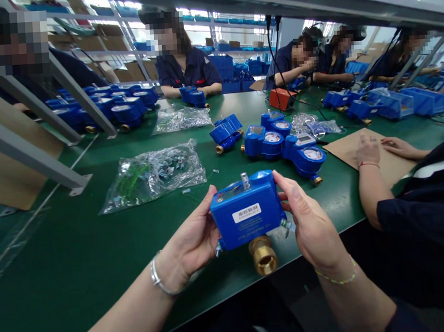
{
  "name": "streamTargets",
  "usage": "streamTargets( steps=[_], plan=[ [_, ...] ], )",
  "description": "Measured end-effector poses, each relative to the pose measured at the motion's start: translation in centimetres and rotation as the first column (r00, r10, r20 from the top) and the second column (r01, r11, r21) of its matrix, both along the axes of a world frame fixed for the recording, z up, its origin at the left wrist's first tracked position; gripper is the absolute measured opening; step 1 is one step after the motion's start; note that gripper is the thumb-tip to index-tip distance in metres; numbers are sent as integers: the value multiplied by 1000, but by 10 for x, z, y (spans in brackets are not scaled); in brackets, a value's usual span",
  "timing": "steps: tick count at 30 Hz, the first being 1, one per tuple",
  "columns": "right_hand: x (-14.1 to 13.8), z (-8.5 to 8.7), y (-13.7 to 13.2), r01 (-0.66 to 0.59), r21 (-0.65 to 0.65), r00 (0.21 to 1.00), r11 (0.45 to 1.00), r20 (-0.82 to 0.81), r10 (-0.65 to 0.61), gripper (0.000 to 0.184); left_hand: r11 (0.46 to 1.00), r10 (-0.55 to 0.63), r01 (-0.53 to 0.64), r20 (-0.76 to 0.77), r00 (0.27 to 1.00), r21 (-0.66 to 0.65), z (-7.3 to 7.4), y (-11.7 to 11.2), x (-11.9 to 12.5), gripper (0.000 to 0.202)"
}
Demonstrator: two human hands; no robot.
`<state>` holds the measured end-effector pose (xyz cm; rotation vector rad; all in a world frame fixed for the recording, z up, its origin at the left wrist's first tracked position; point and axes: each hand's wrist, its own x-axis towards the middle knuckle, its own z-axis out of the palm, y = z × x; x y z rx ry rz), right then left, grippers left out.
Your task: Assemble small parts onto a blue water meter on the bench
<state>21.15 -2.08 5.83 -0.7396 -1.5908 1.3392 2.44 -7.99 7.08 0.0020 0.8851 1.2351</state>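
Both my hands hold one blue water meter (247,212) above the near edge of the green table (80,255). It has a white barcode label on its side and a brass threaded fitting (264,255) pointing toward me. My left hand (194,235) grips its left side, fingers wrapped behind it. On the right side, my right hand (308,221) clasps the meter with the thumb on top.
Several blue meters (280,142) lie mid-table, with more at far left (105,108) and far right (387,103). Clear bags of small parts (154,172) rest to the left. A neighbour's hands (371,149) rest on brown cardboard (356,153). Other workers sit opposite. An orange device (281,98) has cables.
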Motion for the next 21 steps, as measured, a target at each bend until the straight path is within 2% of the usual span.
streamTargets(
  steps=[13,21],
  plan=[
    [-1,4,-5,-35,-29,999,999,-21,35,45,994,-13,13,-6,1000,105,2,-11,-1,36],
    [-6,7,-12,-58,-23,998,998,-10,58,44,994,13,-10,-27,1000,112,3,-21,-5,38]
  ],
)
